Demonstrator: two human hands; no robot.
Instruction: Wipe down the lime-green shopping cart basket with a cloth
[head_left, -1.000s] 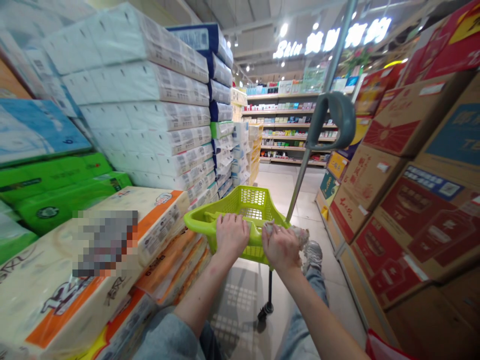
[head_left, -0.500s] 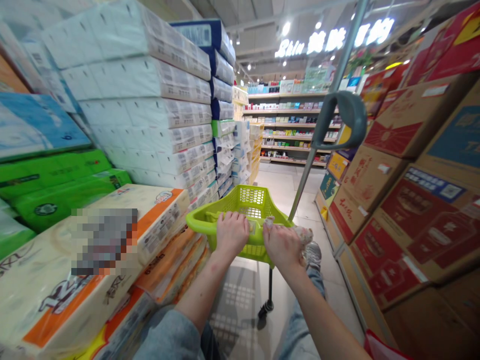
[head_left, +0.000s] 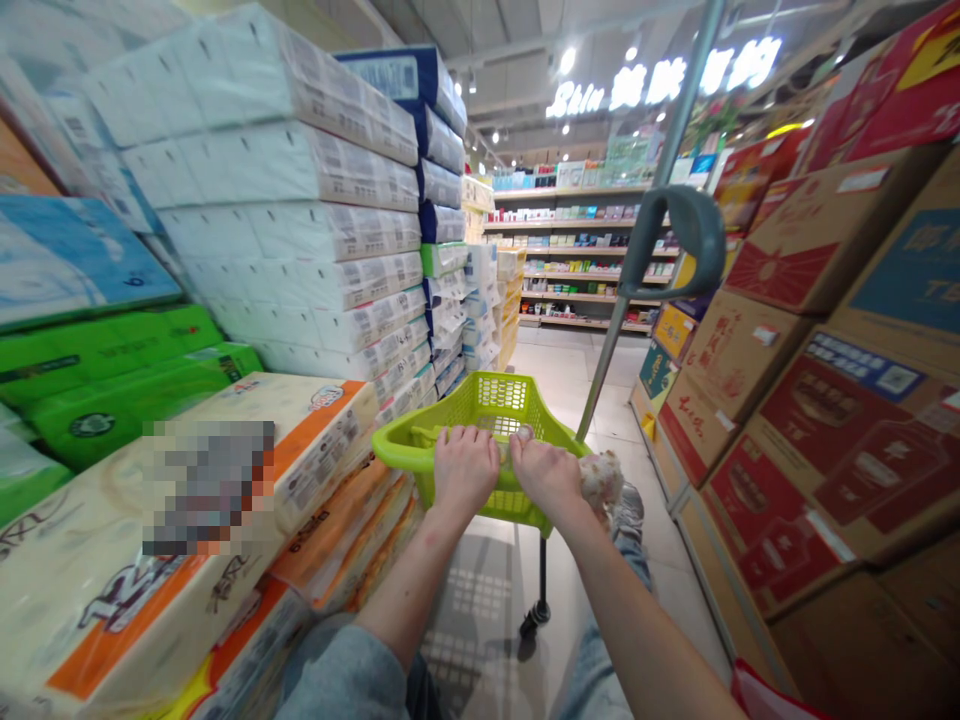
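Note:
A lime-green wheeled shopping basket (head_left: 401, 452) stands low in front of me, its lattice inside partly in view. My left hand (head_left: 466, 468) is closed over its near rim, fingers curled across the top. Close beside it, my right hand (head_left: 547, 478) grips a crumpled whitish, patterned cloth (head_left: 602, 482) against the same rim. Part of the cloth bulges out on the right side of that hand, and a bit shows at its fingertips. A metal pole with a grey looped handle (head_left: 637, 245) rises at the basket's right side.
Tissue packs (head_left: 300, 200) are stacked high on the left. Nearer lies a cream and orange pack (head_left: 315, 445) with a pixelated dark object (head_left: 214, 480) on it. Cartons (head_left: 795, 440) line the right side. Goods-filled shelves (head_left: 577, 260) stand across the tiled aisle (head_left: 562, 350).
My right hand has slid left along the rim with the cloth, coming nearer to my left hand. The left hand keeps its place, and the basket has hardly moved.

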